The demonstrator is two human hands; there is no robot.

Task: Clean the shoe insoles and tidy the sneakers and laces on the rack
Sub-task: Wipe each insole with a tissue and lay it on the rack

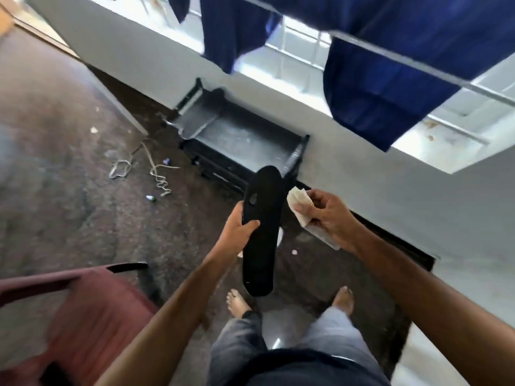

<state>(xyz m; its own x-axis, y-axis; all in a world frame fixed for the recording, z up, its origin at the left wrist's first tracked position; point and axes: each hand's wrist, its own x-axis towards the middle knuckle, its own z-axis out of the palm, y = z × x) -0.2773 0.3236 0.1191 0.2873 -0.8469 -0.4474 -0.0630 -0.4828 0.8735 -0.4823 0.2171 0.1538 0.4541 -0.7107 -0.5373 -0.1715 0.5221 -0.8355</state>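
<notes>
A long black insole [261, 246] is held upright in front of me, toe end up, with a small worn spot near its top. My left hand [238, 224] grips its left edge about a third of the way down. My right hand [324, 215] is just right of the insole, pinching a folded pale cloth [299, 200] that sits close to the insole's upper edge. Beyond them a low dark shoe rack [237, 135] stands against the white wall, its top shelf bare. Pale laces [156, 169] lie loose on the floor to the rack's left.
A red plastic chair [83, 316] stands at my lower left. Blue cloths [384, 93] hang from a line over the wall. Small bits of debris dot the dark carpet [69, 190] near the laces. My bare feet [237, 302] stand below the insole.
</notes>
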